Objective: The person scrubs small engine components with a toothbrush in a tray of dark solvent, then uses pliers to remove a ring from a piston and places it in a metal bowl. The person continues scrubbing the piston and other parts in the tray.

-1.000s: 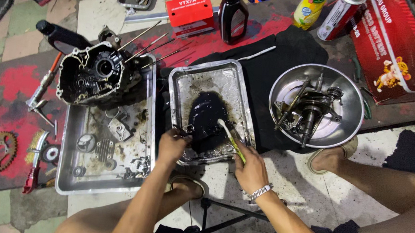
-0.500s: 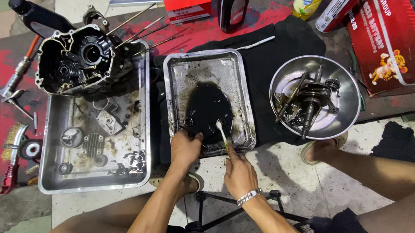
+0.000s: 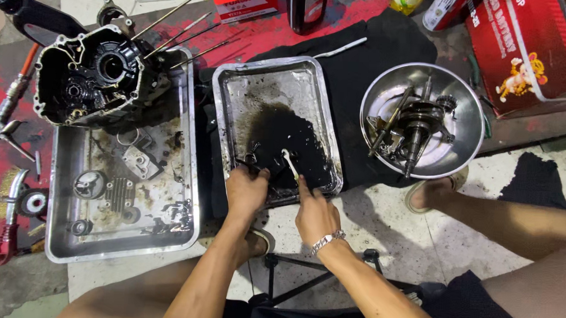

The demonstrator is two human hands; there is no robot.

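At the near edge of the middle metal tray [image 3: 232,87], both hands are working in a pool of black oily liquid [image 3: 282,143]. The left hand [image 3: 246,190] is curling its fingers together around a small dark part [image 3: 252,169], pressing it down into the liquid at the pool's near-left side; the part is too blackened to make out its shape. Just right of it, the right hand [image 3: 314,214], a metal bracelet [image 3: 328,241] sitting at its wrist, is closing its fingers on the handle of a small brush [image 3: 290,165], whose pale head is lying in the liquid and pointing far and slightly left. The brush head and the dark part are sitting near each other, though I cannot tell whether they are touching.

The tray is resting on a black cloth [image 3: 376,67], its bare metal streaked with grime around the pool. To the left, a larger tray [image 3: 60,244] is holding an engine case [image 3: 92,81] and loose small parts. To the right, a round steel bowl [image 3: 463,103] is holding a crankshaft assembly [image 3: 418,123].
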